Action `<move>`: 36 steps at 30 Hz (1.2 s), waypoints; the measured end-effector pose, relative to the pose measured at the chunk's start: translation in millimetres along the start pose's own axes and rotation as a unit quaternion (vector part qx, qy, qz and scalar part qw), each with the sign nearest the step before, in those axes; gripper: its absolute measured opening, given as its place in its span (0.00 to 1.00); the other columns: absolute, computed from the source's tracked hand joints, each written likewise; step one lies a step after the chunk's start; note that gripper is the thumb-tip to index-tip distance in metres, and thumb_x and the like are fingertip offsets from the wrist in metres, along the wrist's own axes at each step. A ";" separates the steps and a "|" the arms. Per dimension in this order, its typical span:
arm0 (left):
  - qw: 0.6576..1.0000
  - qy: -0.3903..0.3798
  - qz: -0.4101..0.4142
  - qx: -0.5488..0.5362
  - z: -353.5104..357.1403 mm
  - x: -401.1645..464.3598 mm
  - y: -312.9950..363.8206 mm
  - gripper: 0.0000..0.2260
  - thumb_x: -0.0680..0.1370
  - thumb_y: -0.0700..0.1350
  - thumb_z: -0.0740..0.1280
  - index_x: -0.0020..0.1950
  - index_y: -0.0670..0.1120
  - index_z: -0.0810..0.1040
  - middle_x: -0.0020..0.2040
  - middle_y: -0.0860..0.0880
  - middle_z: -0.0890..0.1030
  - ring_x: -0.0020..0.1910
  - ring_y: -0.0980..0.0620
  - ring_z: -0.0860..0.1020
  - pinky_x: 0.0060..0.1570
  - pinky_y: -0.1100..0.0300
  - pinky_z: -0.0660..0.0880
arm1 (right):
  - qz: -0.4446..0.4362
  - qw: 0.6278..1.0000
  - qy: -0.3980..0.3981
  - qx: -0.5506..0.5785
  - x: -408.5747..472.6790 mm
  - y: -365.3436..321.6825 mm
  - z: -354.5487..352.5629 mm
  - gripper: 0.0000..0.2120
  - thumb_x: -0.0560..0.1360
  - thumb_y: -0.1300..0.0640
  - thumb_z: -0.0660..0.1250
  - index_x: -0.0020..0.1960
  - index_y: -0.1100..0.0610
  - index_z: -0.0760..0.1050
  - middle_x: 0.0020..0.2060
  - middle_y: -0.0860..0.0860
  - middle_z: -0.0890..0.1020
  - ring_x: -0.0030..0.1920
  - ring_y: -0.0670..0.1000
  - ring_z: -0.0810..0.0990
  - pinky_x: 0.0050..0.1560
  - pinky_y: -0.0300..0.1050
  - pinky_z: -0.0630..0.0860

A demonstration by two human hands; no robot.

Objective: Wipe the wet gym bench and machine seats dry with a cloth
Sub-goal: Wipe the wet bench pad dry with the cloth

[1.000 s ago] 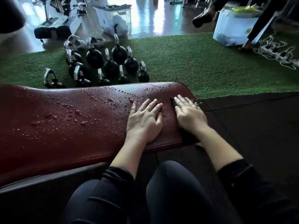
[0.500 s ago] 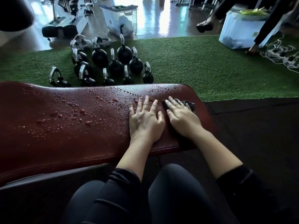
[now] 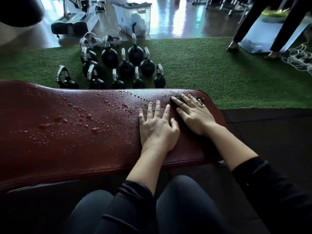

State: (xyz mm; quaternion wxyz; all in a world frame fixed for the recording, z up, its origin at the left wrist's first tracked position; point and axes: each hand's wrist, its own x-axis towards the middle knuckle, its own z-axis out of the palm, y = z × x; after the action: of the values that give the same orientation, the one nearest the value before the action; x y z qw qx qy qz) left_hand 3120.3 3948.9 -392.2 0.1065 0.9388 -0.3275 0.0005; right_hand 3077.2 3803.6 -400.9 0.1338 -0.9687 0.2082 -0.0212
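A dark red padded gym bench (image 3: 70, 132) stretches across the view, beaded with water drops over its left and middle parts. My left hand (image 3: 157, 125) lies flat on the pad near its right end, fingers spread and straight. My right hand (image 3: 194, 114) presses flat on a small dark cloth (image 3: 199, 99) at the bench's far right corner. Only the cloth's edges peek out past my fingertips. The pad right under and in front of my hands looks less wet.
Several black kettlebells (image 3: 126, 68) with chrome handles stand on green turf (image 3: 219, 73) just behind the bench. A clear plastic bin (image 3: 133, 16) sits further back. A person's legs (image 3: 239, 41) stand at the far right by tangled white cord (image 3: 300, 59). Black rubber flooring (image 3: 270, 132) lies right of the bench.
My right hand has slid the cloth away from me toward the bench's far right corner. My left hand stays flat in nearly the same spot.
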 end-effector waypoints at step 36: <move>1.000 -0.002 0.000 0.009 1.5 1.1 0.7 0.25 0.81 0.57 0.47 0.79 0.57 0.50 0.80 0.51 0.46 0.78 0.50 0.43 0.74 0.44 0.37 | 0.059 0.995 0.051 0.063 39.9 61.8 -14.3 0.21 0.81 0.51 0.51 0.74 0.45 0.59 0.75 0.47 0.58 0.75 0.49 0.53 0.73 0.43 0.46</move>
State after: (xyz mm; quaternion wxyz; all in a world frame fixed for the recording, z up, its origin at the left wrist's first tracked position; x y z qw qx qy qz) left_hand 3120.6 3947.4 -393.4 0.0970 0.9398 -0.3278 0.0017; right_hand 3087.6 3729.4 -404.3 0.1847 -0.9419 0.2701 -0.0761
